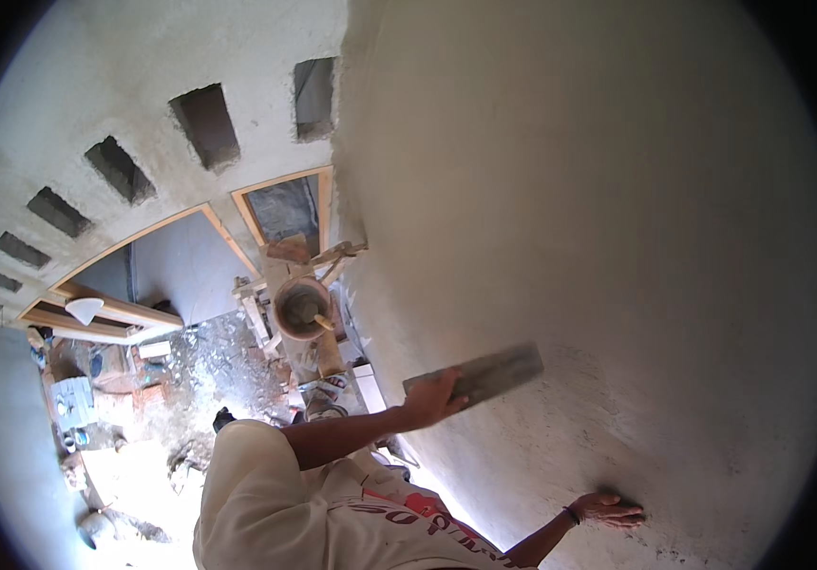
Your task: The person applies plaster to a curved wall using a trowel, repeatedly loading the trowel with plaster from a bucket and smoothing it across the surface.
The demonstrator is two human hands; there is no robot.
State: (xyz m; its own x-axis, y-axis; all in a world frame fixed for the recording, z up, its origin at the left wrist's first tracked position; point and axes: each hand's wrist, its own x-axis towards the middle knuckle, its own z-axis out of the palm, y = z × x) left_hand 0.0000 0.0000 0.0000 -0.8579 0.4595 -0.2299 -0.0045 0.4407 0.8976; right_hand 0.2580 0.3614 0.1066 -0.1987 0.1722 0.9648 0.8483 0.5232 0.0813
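My left hand is closed on a long, flat metal plastering float, held against or very close to the plastered wall on the right. Lower down, my right hand, with a dark band at the wrist, rests on that wall with its fingers stretched out. The plaster below the float looks rough and mottled. A reddish round basin of grey mix, with a pale-handled tool in it, sits on wooden scaffolding left of the float.
The wall at upper left has several rectangular holes above wood-framed openings. Scaffold timbers meet the corner. Far below, the floor is strewn with debris, boards and small items. A pale wall stands at the left.
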